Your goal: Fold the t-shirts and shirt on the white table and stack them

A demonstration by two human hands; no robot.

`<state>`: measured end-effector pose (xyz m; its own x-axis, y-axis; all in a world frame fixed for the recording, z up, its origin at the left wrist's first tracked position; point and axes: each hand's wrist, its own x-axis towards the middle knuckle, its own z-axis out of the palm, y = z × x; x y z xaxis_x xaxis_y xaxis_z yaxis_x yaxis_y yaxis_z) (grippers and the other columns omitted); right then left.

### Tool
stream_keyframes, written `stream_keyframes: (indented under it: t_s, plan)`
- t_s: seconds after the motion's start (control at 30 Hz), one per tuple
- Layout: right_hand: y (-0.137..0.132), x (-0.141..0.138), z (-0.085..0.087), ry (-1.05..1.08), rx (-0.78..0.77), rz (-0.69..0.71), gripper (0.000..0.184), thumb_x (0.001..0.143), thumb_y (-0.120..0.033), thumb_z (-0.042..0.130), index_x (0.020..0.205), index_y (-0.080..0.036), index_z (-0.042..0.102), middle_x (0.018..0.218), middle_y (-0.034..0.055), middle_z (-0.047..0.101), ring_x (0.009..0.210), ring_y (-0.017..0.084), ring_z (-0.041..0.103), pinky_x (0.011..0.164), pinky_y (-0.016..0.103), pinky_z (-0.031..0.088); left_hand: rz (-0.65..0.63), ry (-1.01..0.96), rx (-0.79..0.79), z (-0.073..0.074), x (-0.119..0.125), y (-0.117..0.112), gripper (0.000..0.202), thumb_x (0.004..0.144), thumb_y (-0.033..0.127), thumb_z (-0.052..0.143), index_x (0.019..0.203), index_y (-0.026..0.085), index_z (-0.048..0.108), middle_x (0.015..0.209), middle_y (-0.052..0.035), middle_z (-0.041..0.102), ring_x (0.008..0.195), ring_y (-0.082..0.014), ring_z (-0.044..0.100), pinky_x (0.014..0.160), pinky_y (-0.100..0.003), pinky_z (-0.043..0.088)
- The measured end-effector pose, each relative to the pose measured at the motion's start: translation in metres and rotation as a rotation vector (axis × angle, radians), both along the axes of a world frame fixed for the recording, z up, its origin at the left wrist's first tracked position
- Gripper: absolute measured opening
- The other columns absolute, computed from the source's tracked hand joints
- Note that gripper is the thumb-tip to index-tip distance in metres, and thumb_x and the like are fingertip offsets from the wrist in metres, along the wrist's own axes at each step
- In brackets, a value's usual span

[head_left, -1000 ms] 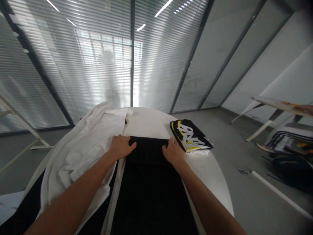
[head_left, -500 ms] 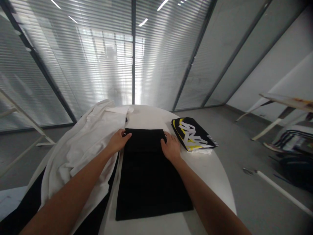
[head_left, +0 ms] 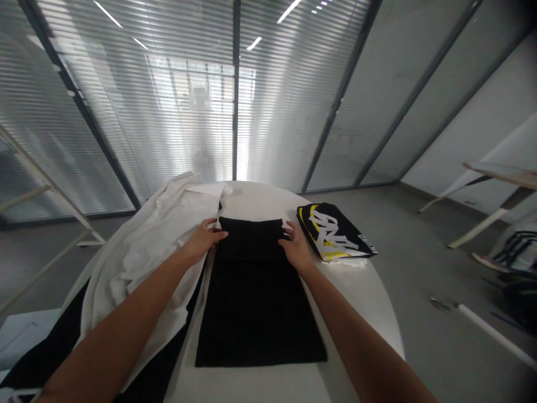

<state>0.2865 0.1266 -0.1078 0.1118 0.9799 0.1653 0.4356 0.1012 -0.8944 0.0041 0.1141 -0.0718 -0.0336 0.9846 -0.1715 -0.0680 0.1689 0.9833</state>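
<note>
A black folded garment lies lengthwise in front of me on a white round table, with a folded-over band across its far end. My left hand grips the far left corner, thumb on top. At the far right corner my right hand holds the edge between thumb and fingers. The far edge dips slightly between the two hands. Just right of my right hand rests a folded black garment with white and yellow print. White crumpled clothing is heaped beside my left forearm.
More black cloth sticks out under the white heap. Glass partitions with blinds stand behind the table. A pale frame is at the left; another table and a white pole are at the right.
The black garment's near edge has shifted slightly away from me. Its far edge, straight before, now sags a little between my hands. The view has turned slightly left.
</note>
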Motion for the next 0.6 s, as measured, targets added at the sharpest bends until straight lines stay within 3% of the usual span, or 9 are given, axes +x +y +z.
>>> stream_keyframes:
  t_s: [0.07,0.2,0.37,0.5,0.6]
  plan:
    - [0.002,0.003,0.001,0.148,-0.039,0.016,0.07,0.07,-0.02,0.058,0.137,-0.014,0.039,0.125,0.0151,0.061,0.106,0.022,0.063,0.091,0.038,0.049,-0.035,-0.063,-0.082,0.003,-0.005,0.0,0.072,0.063,0.017,0.081,0.128,0.016,0.05,0.092,-0.0058,0.068,0.067,-0.0122,0.064,0.049,-0.019,0.044]
    - [0.0,0.008,0.009,0.275,-0.148,0.033,0.068,0.073,-0.024,0.06,0.137,-0.014,0.039,0.126,0.0151,0.062,0.103,0.023,0.065,0.086,0.036,0.052,-0.174,-0.067,-0.193,0.008,-0.015,0.001,0.038,0.065,0.017,0.08,0.1,0.012,0.066,0.082,-0.0056,0.068,0.057,-0.0089,0.059,0.04,-0.015,0.041]
    - [-0.003,0.013,0.013,-0.045,-0.207,-0.062,0.067,0.075,-0.022,0.061,0.138,-0.012,0.044,0.114,0.0124,0.069,0.099,0.022,0.066,0.091,0.035,0.049,-0.217,-0.006,-0.267,0.011,-0.018,-0.002,0.033,0.066,0.021,0.08,0.097,0.015,0.069,0.095,-0.006,0.069,0.073,-0.0148,0.064,0.054,-0.025,0.058]
    - [-0.004,0.012,0.016,-0.294,-0.245,-0.045,0.053,0.079,-0.026,0.058,0.128,-0.007,0.058,0.11,0.0144,0.07,0.106,0.025,0.064,0.094,0.035,0.046,-0.188,-0.001,-0.253,0.011,-0.015,-0.005,0.031,0.068,0.02,0.078,0.096,0.017,0.066,0.092,-0.0039,0.067,0.074,-0.0143,0.063,0.06,-0.029,0.06]
    - [-0.006,0.01,0.019,-0.331,-0.227,-0.008,0.04,0.077,-0.025,0.058,0.113,-0.013,0.069,0.1,0.0107,0.073,0.101,0.025,0.066,0.088,0.033,0.048,-0.176,-0.015,-0.235,0.008,-0.016,-0.006,0.03,0.068,0.019,0.078,0.094,0.017,0.064,0.09,-0.0031,0.066,0.074,-0.0141,0.063,0.062,-0.03,0.061]
